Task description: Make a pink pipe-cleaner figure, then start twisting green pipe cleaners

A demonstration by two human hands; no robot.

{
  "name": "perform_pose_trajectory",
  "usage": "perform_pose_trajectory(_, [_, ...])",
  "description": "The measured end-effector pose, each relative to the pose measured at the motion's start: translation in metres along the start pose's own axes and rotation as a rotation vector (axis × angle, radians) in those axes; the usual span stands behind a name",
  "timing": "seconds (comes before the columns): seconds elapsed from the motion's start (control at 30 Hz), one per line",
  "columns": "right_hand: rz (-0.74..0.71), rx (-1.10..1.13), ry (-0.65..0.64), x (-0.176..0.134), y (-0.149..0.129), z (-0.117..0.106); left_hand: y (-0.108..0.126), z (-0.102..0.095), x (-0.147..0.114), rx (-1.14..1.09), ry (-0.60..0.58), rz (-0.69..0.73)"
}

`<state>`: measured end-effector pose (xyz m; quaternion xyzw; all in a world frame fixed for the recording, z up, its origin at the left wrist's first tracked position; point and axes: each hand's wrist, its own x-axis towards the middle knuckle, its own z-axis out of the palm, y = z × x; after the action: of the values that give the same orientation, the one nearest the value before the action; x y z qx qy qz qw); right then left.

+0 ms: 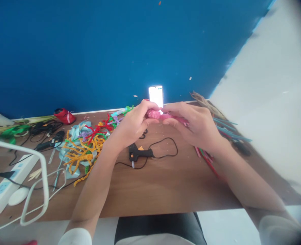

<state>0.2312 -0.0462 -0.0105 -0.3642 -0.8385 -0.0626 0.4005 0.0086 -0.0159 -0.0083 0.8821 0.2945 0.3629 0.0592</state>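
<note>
Both hands meet in front of me, above the middle of the table, on a bundle of fuzzy pink pipe cleaners (154, 114). My left hand (140, 119) pinches the looped, bunched end between thumb and fingers. From the other side my right hand (188, 119) grips the same piece, and a pink length runs back under its palm. A smartphone (155, 94) with a bright screen stands upright just behind them. Below the hands, a black hot glue gun (140, 153) lies on the table with its cord curling to the right.
Yellow pipe cleaners (81, 154), red ones and pale blue ribbon (75, 170) are heaped at left. A white power strip (11, 182) and a white bent frame (45, 183) stand nearer. Blue sticks (232, 132) and red pipe cleaners (208, 161) lie at right. A blue wall (101, 51) rises behind.
</note>
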Motion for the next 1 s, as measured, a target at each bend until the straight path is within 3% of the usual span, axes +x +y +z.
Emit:
perform_pose_trajectory(0.27, [-0.033, 0.082, -0.012, 0.0017, -0.0044, -0.001, -0.001, 0.001, 0.0006, -0.059, 0.035, 0.006])
perform_pose_trajectory(1.0, [0.05, 0.244, -0.042, 0.0032, -0.0054, -0.0037, -0.0028, 0.0027, 0.0003, -0.064, 0.073, 0.053])
